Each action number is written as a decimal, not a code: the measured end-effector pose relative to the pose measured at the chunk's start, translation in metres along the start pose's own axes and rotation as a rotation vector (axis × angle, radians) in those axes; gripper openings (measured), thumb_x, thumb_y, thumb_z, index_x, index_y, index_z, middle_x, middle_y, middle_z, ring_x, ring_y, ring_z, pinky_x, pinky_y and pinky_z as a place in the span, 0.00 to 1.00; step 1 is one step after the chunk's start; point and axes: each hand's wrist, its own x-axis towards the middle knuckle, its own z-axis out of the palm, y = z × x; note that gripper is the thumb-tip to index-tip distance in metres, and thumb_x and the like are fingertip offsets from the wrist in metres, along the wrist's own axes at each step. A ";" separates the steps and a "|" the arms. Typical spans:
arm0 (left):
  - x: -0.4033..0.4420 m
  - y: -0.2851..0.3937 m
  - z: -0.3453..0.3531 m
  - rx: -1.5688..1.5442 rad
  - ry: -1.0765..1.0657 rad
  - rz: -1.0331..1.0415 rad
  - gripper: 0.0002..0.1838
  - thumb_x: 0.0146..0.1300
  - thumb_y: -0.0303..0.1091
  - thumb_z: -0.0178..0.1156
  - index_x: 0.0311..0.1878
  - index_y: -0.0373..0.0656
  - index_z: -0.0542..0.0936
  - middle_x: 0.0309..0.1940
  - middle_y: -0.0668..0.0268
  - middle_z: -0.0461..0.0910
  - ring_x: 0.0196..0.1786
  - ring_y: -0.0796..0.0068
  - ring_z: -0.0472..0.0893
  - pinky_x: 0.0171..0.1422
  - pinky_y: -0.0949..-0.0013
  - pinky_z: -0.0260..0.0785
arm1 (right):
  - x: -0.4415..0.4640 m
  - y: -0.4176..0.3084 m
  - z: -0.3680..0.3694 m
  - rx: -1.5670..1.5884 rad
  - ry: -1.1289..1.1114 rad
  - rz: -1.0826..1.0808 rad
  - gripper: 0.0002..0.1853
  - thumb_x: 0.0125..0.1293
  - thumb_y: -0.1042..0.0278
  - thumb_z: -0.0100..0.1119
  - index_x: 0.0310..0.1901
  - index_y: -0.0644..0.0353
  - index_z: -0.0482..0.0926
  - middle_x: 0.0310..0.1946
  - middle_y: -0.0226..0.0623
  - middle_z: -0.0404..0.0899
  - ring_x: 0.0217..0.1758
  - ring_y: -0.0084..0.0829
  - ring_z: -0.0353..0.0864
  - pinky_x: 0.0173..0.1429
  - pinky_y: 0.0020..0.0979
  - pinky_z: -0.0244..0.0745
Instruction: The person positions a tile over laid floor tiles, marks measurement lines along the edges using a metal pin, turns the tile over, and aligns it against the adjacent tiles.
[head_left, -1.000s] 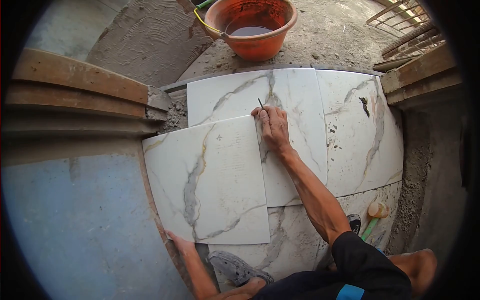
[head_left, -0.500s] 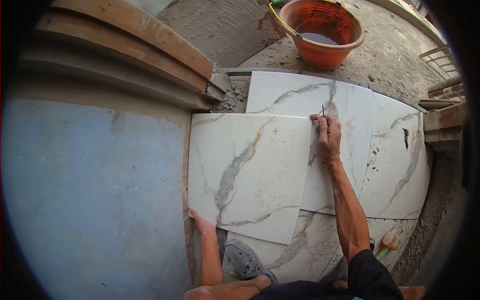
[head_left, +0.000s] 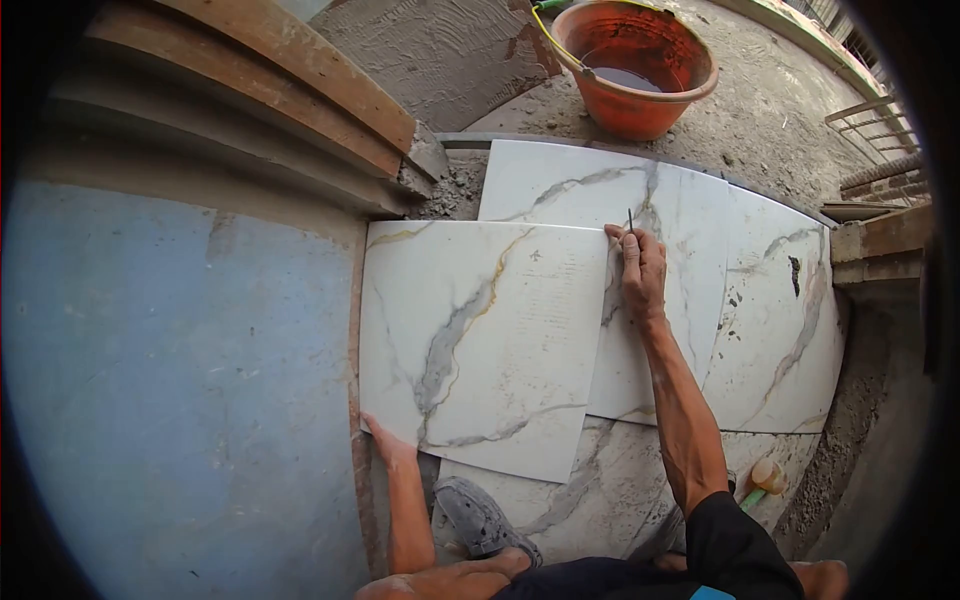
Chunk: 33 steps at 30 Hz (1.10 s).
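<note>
A white marble-look tile (head_left: 480, 350) with grey and gold veins lies on top of other tiles. My left hand (head_left: 390, 442) grips its lower left corner, with some fingers hidden at the edge. At the tile's upper right corner, my right hand (head_left: 642, 272) is closed in a pinch around a thin dark rod (head_left: 630, 218); whether it is a nail or a pencil I cannot tell. The fingertips of that hand touch the corner. Beneath the hand is a second marble-look tile (head_left: 690, 270), partly covered by the first one.
An orange bucket (head_left: 632, 118) with some water stands beyond the tiles. To the right lie another veined tile (head_left: 780, 330) with dark crumbs and a mallet (head_left: 768, 476) with a green handle. Wooden boards (head_left: 290, 75) edge a blue surface (head_left: 180, 400) on the left.
The whole view has shifted slightly, so everything sits a little further left. Both hands keep the same places on the tile, and the thin rod stays in my right hand.
</note>
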 end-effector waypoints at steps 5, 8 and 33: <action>0.006 0.000 0.002 -0.035 -0.115 -0.027 0.36 0.67 0.60 0.35 0.66 0.39 0.58 0.66 0.61 0.59 0.67 0.62 0.59 0.71 0.62 0.46 | 0.000 -0.005 -0.001 -0.002 0.072 -0.083 0.12 0.68 0.67 0.44 0.41 0.60 0.78 0.35 0.35 0.79 0.44 0.33 0.69 0.54 0.30 0.60; 0.019 -0.006 -0.012 -0.030 -0.136 0.018 0.36 0.67 0.60 0.37 0.66 0.39 0.58 0.67 0.61 0.59 0.68 0.61 0.58 0.72 0.62 0.46 | -0.002 -0.006 -0.010 -0.004 0.325 -0.145 0.10 0.68 0.67 0.46 0.39 0.60 0.78 0.31 0.34 0.78 0.40 0.31 0.72 0.46 0.29 0.65; 0.007 0.002 0.002 0.036 0.066 0.016 0.37 0.65 0.59 0.43 0.65 0.34 0.59 0.64 0.60 0.62 0.64 0.61 0.63 0.69 0.63 0.52 | -0.005 -0.017 -0.004 -0.577 -0.243 0.005 0.07 0.57 0.73 0.45 0.28 0.67 0.72 0.23 0.59 0.76 0.26 0.53 0.78 0.34 0.46 0.73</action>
